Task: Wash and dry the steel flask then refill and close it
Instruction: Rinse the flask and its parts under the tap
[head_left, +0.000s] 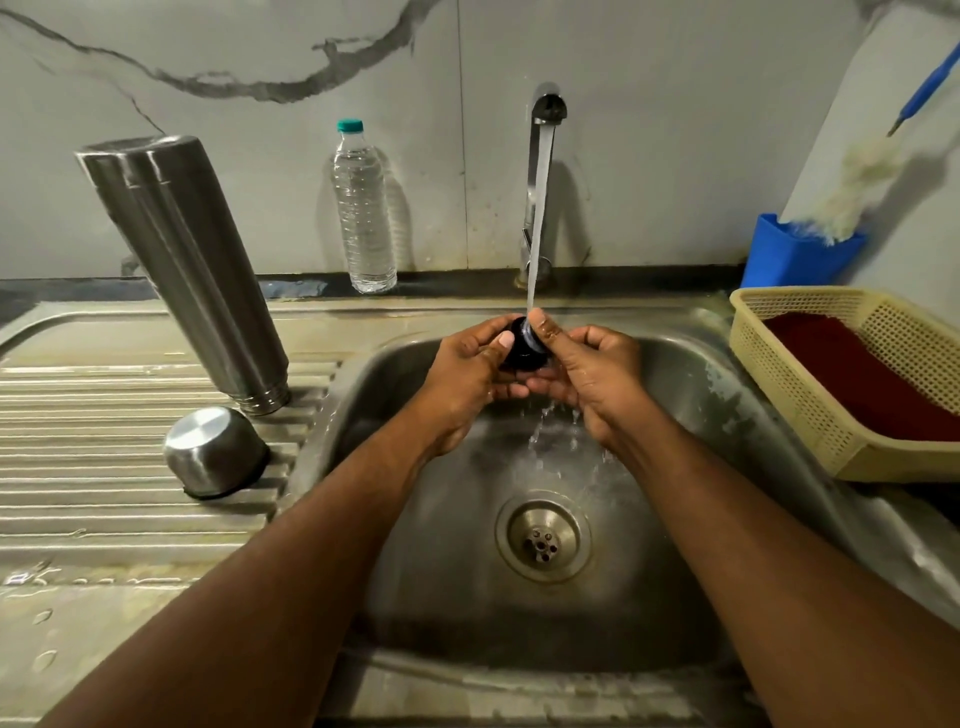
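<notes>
The steel flask (182, 270) stands upside down on the ribbed drainboard at the left, mouth down. Its steel cup lid (215, 451) lies inverted just in front of it. Over the sink basin (691, 395), my left hand (467, 382) and my right hand (587, 379) together hold the flask's small black stopper (522, 351). Water runs from the tap (543, 156) onto the stopper and my right thumb, then splashes down into the basin.
A clear plastic water bottle (363, 208) with a teal cap stands against the back wall. At the right a cream basket (810, 395) holds a dark red cloth (883, 384). Behind it a blue holder (795, 254) carries a bottle brush (862, 176). The drain (543, 535) sits mid-basin.
</notes>
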